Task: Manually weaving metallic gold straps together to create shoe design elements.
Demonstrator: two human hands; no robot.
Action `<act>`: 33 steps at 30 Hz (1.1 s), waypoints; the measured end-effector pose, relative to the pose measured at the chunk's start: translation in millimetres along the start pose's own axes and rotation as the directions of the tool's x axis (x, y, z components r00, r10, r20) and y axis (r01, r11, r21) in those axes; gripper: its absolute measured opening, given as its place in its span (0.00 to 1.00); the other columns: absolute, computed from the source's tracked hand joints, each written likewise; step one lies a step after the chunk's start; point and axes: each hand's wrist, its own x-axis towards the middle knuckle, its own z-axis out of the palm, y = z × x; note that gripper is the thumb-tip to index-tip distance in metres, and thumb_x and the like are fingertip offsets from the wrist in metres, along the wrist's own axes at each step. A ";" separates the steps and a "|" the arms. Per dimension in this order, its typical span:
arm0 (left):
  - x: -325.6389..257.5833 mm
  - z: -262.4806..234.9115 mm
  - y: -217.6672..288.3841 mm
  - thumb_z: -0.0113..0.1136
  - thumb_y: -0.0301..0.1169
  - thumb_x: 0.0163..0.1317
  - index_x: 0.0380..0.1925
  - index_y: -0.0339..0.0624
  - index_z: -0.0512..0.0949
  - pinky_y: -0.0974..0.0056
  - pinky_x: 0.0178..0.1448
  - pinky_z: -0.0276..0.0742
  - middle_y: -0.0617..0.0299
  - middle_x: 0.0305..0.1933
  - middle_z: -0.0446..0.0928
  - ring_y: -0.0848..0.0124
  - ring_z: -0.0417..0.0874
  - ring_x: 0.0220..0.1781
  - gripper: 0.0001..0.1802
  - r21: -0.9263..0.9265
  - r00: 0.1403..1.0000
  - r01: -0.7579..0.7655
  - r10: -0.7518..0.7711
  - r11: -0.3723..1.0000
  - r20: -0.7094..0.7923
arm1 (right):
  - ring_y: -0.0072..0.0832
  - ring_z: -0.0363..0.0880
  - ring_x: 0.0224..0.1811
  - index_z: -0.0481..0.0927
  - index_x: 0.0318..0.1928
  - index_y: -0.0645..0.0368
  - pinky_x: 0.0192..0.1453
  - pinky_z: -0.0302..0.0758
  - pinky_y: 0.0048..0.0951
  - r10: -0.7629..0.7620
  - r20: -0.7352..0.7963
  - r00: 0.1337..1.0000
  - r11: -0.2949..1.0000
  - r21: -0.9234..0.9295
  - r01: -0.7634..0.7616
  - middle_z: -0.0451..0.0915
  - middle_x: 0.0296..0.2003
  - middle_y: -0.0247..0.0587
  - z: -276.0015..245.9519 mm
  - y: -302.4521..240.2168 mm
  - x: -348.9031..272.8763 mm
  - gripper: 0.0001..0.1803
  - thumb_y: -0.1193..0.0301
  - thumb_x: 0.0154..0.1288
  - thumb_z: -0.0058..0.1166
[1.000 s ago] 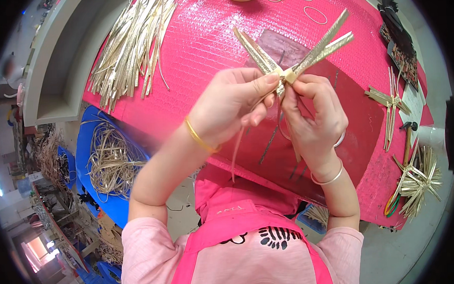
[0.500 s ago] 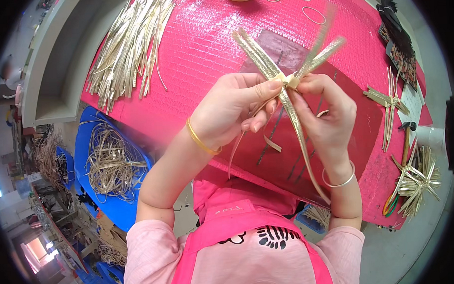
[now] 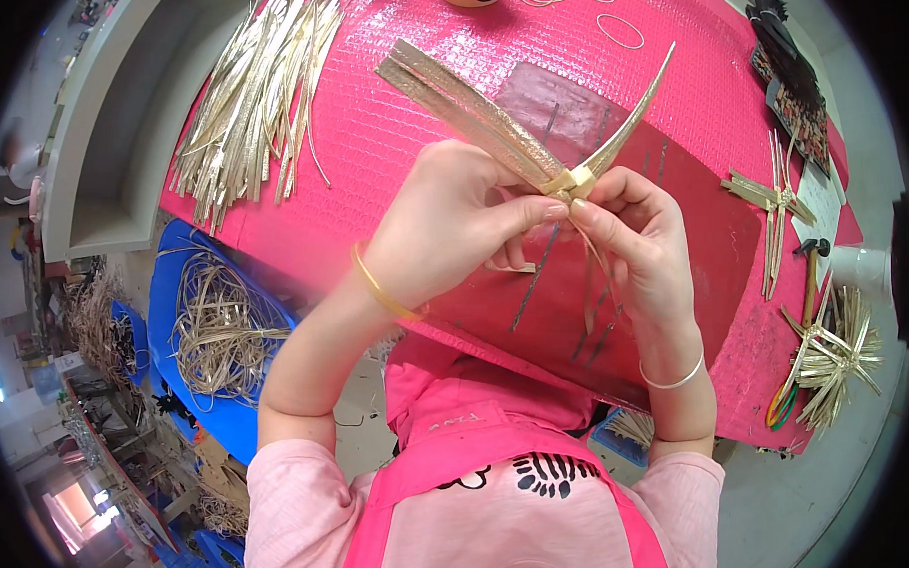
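Already my left hand point(image 3: 453, 234) and right hand point(image 3: 638, 243) pinch the small folded knot joining flat golden straw strips point(image 3: 489, 118) above the pink table point(image 3: 390, 146); their long ends stay loose, unwoven.

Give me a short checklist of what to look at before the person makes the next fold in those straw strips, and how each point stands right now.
1. Both hands on the piece: ok. The left hand and right hand pinch the folded knot from either side.
2. Knot held tight: cannot tell, fingertips cover part of it.
3. Strips free to move: ok. The wide straw strips and the narrow curved strip stand clear above the pink table.
4. Spare material near: ok. A pile of loose strips lies at the table's left end.
5. Finished pieces out of the way: ok. The woven stars lie at the right edge.
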 end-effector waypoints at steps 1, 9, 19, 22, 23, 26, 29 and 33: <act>1.6 -1.9 3.9 0.55 0.25 0.50 0.29 0.31 0.76 0.76 0.15 0.66 0.64 0.15 0.70 0.79 0.71 0.14 0.08 0.054 0.998 0.040 -0.043 0.998 0.055 | 0.18 0.73 0.30 0.72 0.30 0.66 0.35 0.69 0.16 -0.051 -0.026 0.998 0.997 0.057 0.052 0.76 0.29 0.38 2.8 2.3 -0.7 0.05 0.78 0.52 0.52; -2.7 7.7 -18.6 0.56 0.25 0.50 0.31 0.30 0.75 0.77 0.23 0.65 0.63 0.22 0.75 0.81 0.71 0.20 0.09 0.286 0.950 -0.305 0.313 0.908 0.021 | 0.19 0.73 0.32 0.73 0.35 0.69 0.37 0.69 0.19 -0.067 -0.042 0.997 0.987 -0.150 0.060 0.76 0.30 0.39 -2.2 0.1 -1.8 0.09 0.74 0.55 0.50; -3.5 5.4 -7.9 0.54 0.26 0.52 0.30 0.29 0.73 0.77 0.24 0.69 0.63 0.21 0.73 0.80 0.74 0.22 0.09 -0.213 0.963 0.268 -0.253 0.939 0.097 | 0.17 0.73 0.32 0.74 0.35 0.69 0.36 0.69 0.16 -0.037 -0.133 0.990 0.995 0.087 0.049 0.77 0.28 0.39 5.4 6.6 -2.9 0.09 0.74 0.56 0.49; -5.2 5.5 -14.3 0.54 0.25 0.51 0.31 0.30 0.73 0.75 0.24 0.70 0.62 0.24 0.74 0.78 0.75 0.23 0.09 -0.082 0.990 0.140 -0.139 0.987 0.024 | 0.17 0.73 0.30 0.74 0.35 0.68 0.34 0.69 0.16 -0.066 -0.052 0.996 0.954 -0.296 0.048 0.77 0.27 0.38 0.8 -2.1 -4.1 0.10 0.74 0.54 0.51; -6.0 6.6 -17.9 0.56 0.25 0.50 0.33 0.30 0.72 0.76 0.22 0.67 0.63 0.23 0.74 0.79 0.73 0.21 0.10 -0.023 0.998 0.063 -0.063 0.998 -0.011 | 0.16 0.73 0.29 0.74 0.34 0.68 0.33 0.69 0.16 -0.066 -0.073 0.995 0.956 -0.291 0.042 0.77 0.27 0.37 -0.3 -2.2 -4.0 0.10 0.74 0.52 0.54; -6.3 9.0 -17.6 0.56 0.24 0.49 0.33 0.32 0.72 0.73 0.21 0.67 0.60 0.24 0.74 0.77 0.73 0.20 0.11 0.229 0.985 -0.156 0.167 0.961 -0.031 | 0.16 0.72 0.29 0.75 0.32 0.68 0.34 0.69 0.16 0.002 -0.028 1.000 0.921 -0.389 -0.013 0.77 0.27 0.37 -12.1 -4.4 0.4 0.10 0.74 0.51 0.54; -7.4 6.8 -19.5 0.55 0.23 0.47 0.29 0.34 0.71 0.68 0.22 0.69 0.56 0.23 0.73 0.69 0.75 0.21 0.08 0.553 0.911 -0.350 0.413 0.756 0.011 | 0.16 0.72 0.28 0.75 0.31 0.69 0.32 0.68 0.16 -0.113 0.073 0.991 0.848 -0.512 0.135 0.77 0.27 0.38 -17.5 -2.0 6.8 0.10 0.74 0.50 0.54; -3.8 12.4 -31.3 0.59 0.22 0.41 0.24 0.36 0.74 0.71 0.21 0.66 0.56 0.18 0.70 0.67 0.72 0.17 0.07 0.853 0.758 -0.381 0.649 0.358 0.067 | 0.19 0.74 0.28 0.75 0.32 0.68 0.32 0.71 0.17 0.044 0.036 0.998 0.887 -0.461 -0.023 0.77 0.29 0.40 -12.6 -11.7 8.6 0.09 0.75 0.50 0.54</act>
